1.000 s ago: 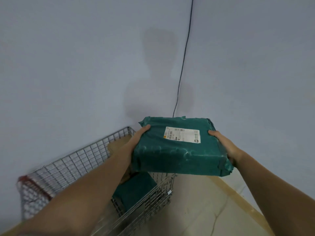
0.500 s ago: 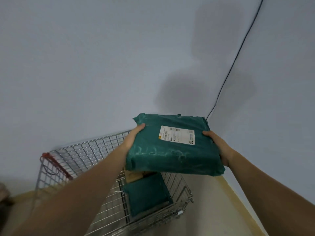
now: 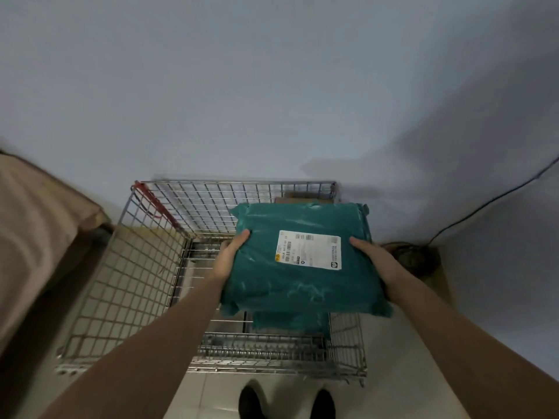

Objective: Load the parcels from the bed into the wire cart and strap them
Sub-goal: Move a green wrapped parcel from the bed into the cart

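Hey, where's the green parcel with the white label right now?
In the head view, the green parcel is held between the left hand and right hand, over the right side of the wire cart, above another green parcel already inside.

A person holds a teal parcel [image 3: 302, 261] between both hands, the left hand [image 3: 231, 257] gripping its left edge and the right hand [image 3: 373, 261] its right edge. A white label [image 3: 309, 250] faces up between the hands. Below the hands stands the wire cart [image 3: 145, 267], open at the top, with another teal parcel [image 3: 287, 322] lying inside under the held one. A red strap [image 3: 157, 204] runs along the cart's rim beyond the left hand. The bed [image 3: 33, 225] lies left of the left arm. A black cable [image 3: 484, 204] trails beyond the right hand.
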